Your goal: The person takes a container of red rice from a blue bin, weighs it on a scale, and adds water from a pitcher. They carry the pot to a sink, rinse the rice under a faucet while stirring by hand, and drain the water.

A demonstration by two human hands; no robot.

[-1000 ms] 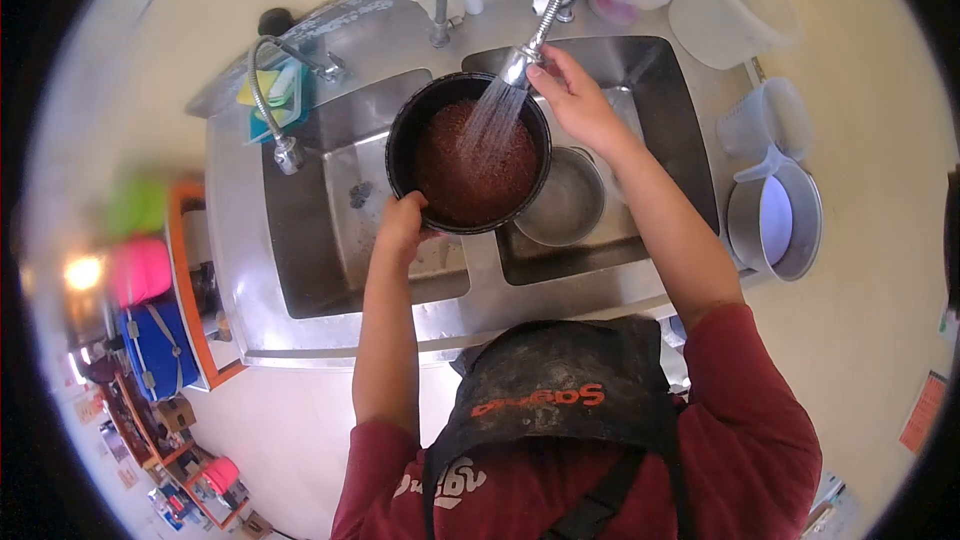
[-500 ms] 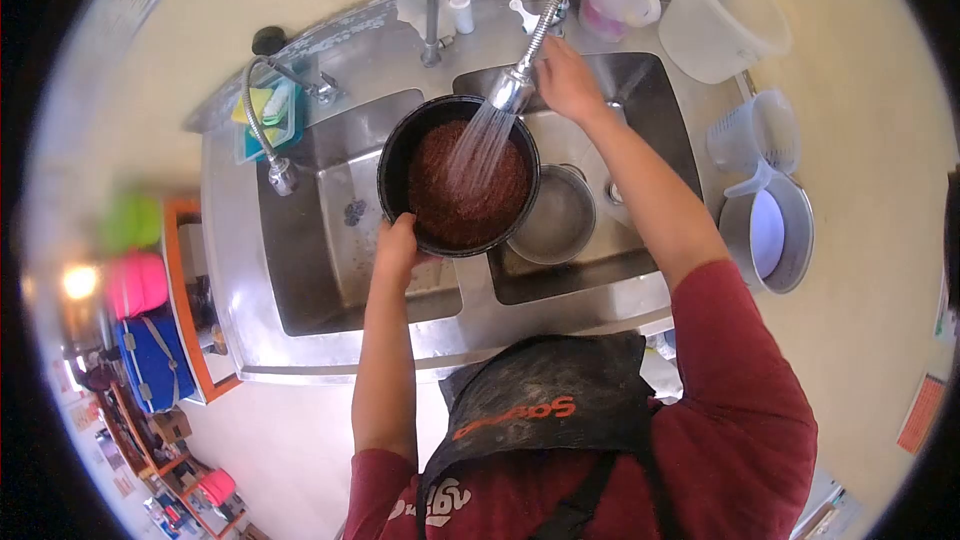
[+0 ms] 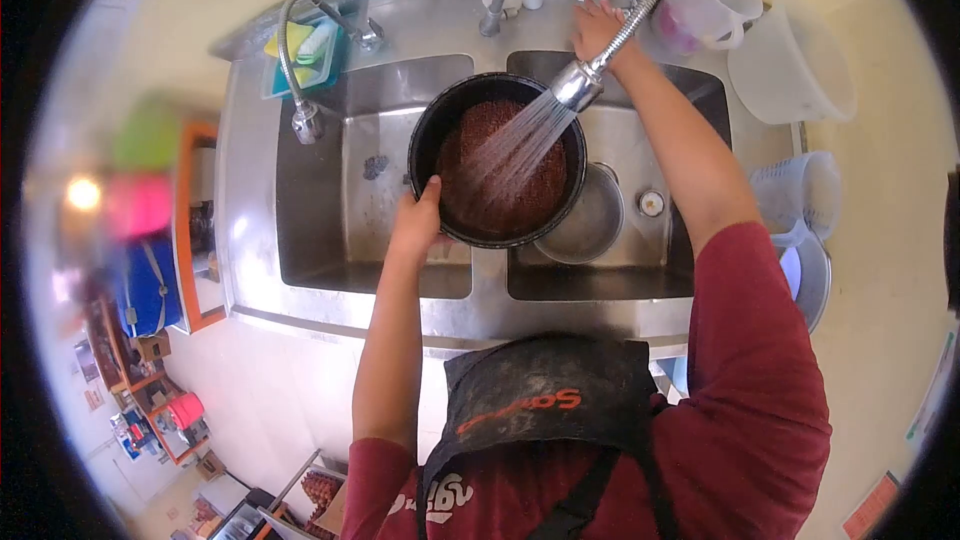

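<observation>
My left hand (image 3: pixel 418 220) grips the lower left rim of a black pot (image 3: pixel 422 145), its thumb over the edge. Reddish-brown grains (image 3: pixel 490 135) lie inside the pot. Water sprays onto them from a chrome shower-type faucet head (image 3: pixel 577 86) on a flexible hose. The pot is held over the divider between two sink basins. My right hand (image 3: pixel 597 28) is behind the hose, at the back of the sink by the faucet fittings, fingers apart. What its fingertips touch is partly hidden.
A round metal pan (image 3: pixel 595 225) sits in the right basin (image 3: pixel 650 260). Plastic jugs (image 3: pixel 705 0), a large white bucket (image 3: pixel 790 60) and a clear measuring jug (image 3: pixel 800 190) stand on the right. A teal sponge tray (image 3: pixel 335 60) and second spray faucet (image 3: pixel 307 122) are at left.
The view has shifted, so the sink and pot appear farther right. My right hand's fingers now show spread near the faucet fittings. Water still falls into the pot, which my left hand still holds.
</observation>
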